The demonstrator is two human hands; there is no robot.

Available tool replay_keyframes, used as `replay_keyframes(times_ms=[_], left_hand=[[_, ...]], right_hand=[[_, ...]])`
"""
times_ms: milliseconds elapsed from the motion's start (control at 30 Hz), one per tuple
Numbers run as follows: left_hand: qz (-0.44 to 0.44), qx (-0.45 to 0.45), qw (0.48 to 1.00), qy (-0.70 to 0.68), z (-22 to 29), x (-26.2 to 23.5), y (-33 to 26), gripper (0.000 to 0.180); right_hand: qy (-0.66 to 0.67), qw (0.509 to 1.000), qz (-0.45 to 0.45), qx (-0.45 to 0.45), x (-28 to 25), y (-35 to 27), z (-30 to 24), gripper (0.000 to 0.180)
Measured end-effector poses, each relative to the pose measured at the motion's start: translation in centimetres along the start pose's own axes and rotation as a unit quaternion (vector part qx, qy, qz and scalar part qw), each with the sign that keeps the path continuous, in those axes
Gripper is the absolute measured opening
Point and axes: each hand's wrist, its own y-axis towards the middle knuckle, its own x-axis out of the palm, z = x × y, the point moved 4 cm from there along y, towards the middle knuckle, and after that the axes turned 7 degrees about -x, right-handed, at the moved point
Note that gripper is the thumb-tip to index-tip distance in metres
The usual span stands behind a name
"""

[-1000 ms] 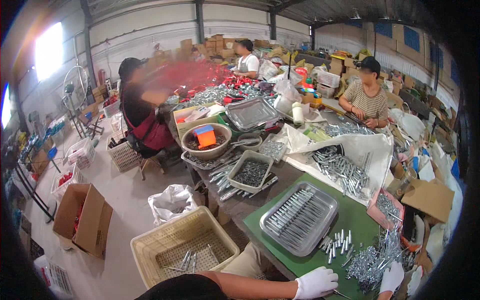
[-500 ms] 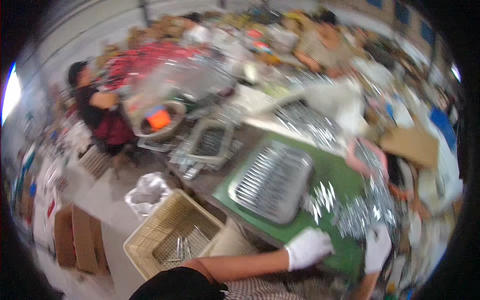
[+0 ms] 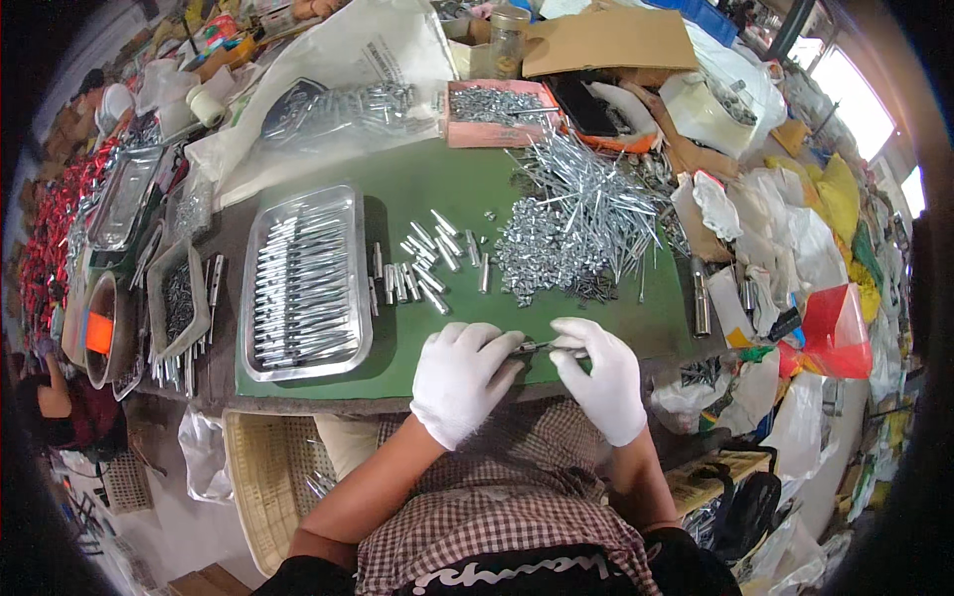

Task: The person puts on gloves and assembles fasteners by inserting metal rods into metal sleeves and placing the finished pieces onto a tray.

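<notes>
My left hand (image 3: 459, 385) and my right hand (image 3: 606, 382), both in white gloves, meet over the near part of a green work mat (image 3: 417, 184). Their fingertips are closed on a small, slim metal tube (image 3: 533, 348), one hand at each end. Just beyond lie several loose shiny metal tubes (image 3: 444, 253). To their right is a heap of small metal fittings (image 3: 547, 253) with long thin metal pins (image 3: 601, 189) on it. Left of my hands, a metal tray (image 3: 298, 372) holds rows of shiny pointed rods (image 3: 303, 278).
A pink box (image 3: 487, 136) of small parts stands at the mat's far edge, near a cardboard flap (image 3: 611, 45). A plastic bin (image 3: 205, 328) holds dark pins at left. Below the table edge sits a cream crate (image 3: 253, 497). Bags crowd the right.
The view has swung right and steadied. My hands were apart, the right at the metal heap; now they are together, holding the small tube between them.
</notes>
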Motion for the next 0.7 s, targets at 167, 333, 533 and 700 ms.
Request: replay_keyframes(times_ms=[167, 333, 533, 700], left_hand=[[0.053, 0.052, 0.997, -0.029, 0.5, -0.6, 0.0, 0.029], [0.058, 0.104, 0.993, -0.017, 0.6, -1.0, 0.1, 0.026], [0.064, 0.117, 0.991, 0.001, 0.7, -1.1, 1.4, 0.022], [0.047, 0.052, 0.998, 0.001, -0.6, -0.2, 3.3, 0.019]], right_hand=[[-0.007, 0.998, 0.004, -0.055, 1.0, -0.1, -1.4, 0.031], [0.081, 0.996, -0.021, -0.037, 1.5, 0.3, -1.8, 0.031], [0.089, 0.995, -0.037, -0.020, 1.4, 1.0, -1.4, 0.029], [-0.038, 0.993, -0.021, -0.106, 1.4, 2.9, -0.8, 0.027]])
